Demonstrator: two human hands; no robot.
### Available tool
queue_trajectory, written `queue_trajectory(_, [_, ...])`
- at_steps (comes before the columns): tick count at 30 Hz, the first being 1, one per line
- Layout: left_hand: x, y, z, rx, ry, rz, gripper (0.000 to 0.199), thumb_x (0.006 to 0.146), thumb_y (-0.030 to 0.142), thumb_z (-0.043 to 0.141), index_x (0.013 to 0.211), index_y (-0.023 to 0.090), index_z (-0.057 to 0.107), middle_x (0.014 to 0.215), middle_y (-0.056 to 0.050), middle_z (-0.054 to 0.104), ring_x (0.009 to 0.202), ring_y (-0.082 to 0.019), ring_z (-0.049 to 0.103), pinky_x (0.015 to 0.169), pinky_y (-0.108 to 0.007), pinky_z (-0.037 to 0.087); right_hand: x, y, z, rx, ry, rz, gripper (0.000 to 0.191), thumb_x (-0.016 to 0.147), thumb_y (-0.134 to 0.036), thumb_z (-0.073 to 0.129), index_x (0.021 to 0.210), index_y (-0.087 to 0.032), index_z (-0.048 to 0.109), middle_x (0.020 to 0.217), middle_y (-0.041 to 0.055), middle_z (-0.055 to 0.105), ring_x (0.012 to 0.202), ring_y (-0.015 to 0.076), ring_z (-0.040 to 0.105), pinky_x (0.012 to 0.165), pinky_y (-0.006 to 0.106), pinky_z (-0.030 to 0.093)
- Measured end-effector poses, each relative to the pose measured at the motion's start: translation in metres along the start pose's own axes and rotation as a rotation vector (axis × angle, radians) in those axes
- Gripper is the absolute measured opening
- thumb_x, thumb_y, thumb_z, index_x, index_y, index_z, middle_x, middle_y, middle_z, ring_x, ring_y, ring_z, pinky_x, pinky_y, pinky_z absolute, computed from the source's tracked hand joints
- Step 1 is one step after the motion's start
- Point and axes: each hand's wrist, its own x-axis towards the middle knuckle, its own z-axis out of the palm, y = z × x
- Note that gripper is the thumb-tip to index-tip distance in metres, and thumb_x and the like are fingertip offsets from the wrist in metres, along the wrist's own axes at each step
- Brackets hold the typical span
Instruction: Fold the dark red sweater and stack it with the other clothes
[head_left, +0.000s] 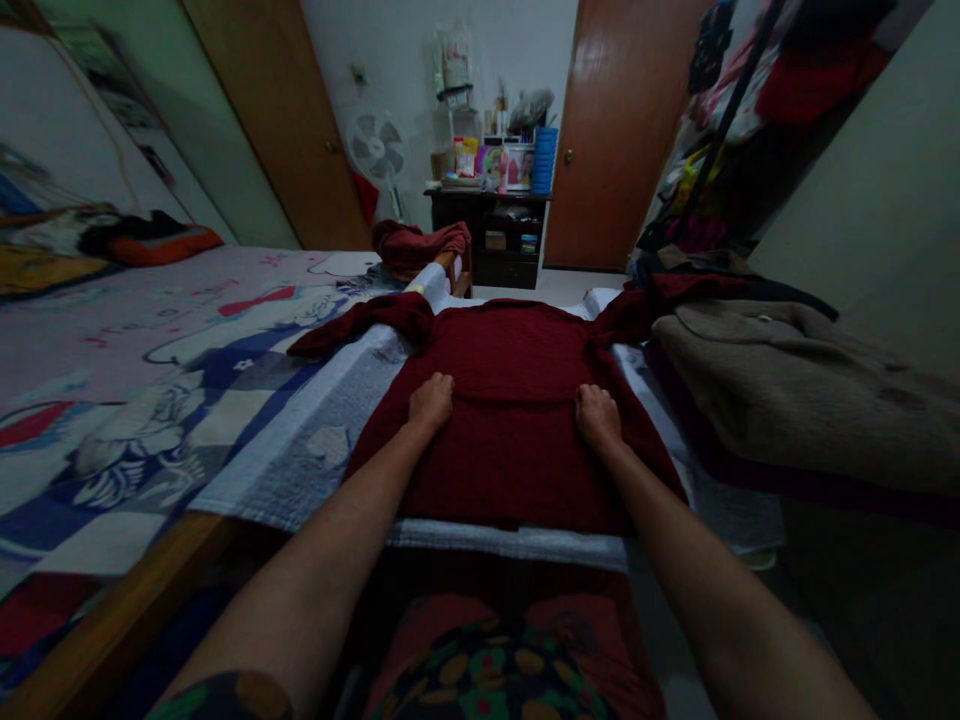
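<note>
A dark red long-sleeved top lies spread flat in front of me, its hem towards me and its sleeves out to both sides. My left hand is closed on the fabric at the left of the body, fingers curled down. On the right side, my right hand grips the same top in a similar way. A shallow crease runs across the cloth between the two hands. Under the top is a light blue-white cloth, showing at the left, the right and the near edge.
To the left stands a bed with a patterned sheet and a wooden edge rail. Folded grey-brown clothing is piled at the right. Beyond are a crumpled reddish cloth, a white fan and a dark cabinet.
</note>
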Motion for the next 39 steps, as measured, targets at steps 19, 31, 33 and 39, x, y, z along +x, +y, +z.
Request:
queue_trajectory(19, [-0.024, 0.033, -0.025, -0.144, 0.002, 0.143, 0.021, 0.088, 0.019, 0.049, 0.107, 0.020, 0.056, 0.112, -0.010, 0.055, 0.102, -0.023, 0.056, 0.087, -0.034, 0.045, 0.001, 0.002, -0.003, 0.000, -0.062, -0.010, 0.027, 0.098, -0.021, 0.030, 0.106, -0.017, 0.056, 0.109, 0.0118, 0.060, 0.097, 0.0230, 0.052, 0.079, 0.032, 0.035])
queue_trajectory(31, [-0.097, 0.075, -0.036, -0.600, -0.428, 0.770, 0.016, 0.079, 0.030, 0.068, 0.092, 0.022, 0.064, 0.098, -0.002, 0.059, 0.096, -0.018, 0.054, 0.087, -0.027, 0.042, -0.018, 0.001, -0.010, 0.113, -0.155, -0.123, 0.040, 0.094, -0.033, 0.045, 0.130, -0.015, 0.048, 0.131, 0.0144, 0.054, 0.119, 0.0249, 0.049, 0.096, 0.035, 0.035])
queue_trajectory(33, [-0.093, 0.075, -0.032, -0.573, -0.371, 0.714, 0.017, 0.081, 0.030, 0.066, 0.096, 0.022, 0.064, 0.102, -0.003, 0.058, 0.099, -0.019, 0.053, 0.088, -0.028, 0.043, -0.024, 0.002, -0.003, 0.135, -0.134, -0.149, 0.046, 0.096, -0.036, 0.042, 0.136, -0.015, 0.043, 0.141, 0.0135, 0.048, 0.130, 0.0245, 0.041, 0.105, 0.038, 0.028])
queue_trajectory(39, [-0.080, 0.084, -0.020, -0.346, -0.144, 0.355, 0.037, 0.092, 0.033, 0.049, 0.128, 0.023, 0.049, 0.122, -0.008, 0.053, 0.101, -0.021, 0.060, 0.088, -0.032, 0.046, -0.024, -0.001, 0.001, 0.134, -0.158, -0.107, 0.046, 0.097, -0.041, 0.041, 0.136, -0.017, 0.046, 0.146, 0.0115, 0.044, 0.136, 0.0246, 0.035, 0.108, 0.041, 0.024])
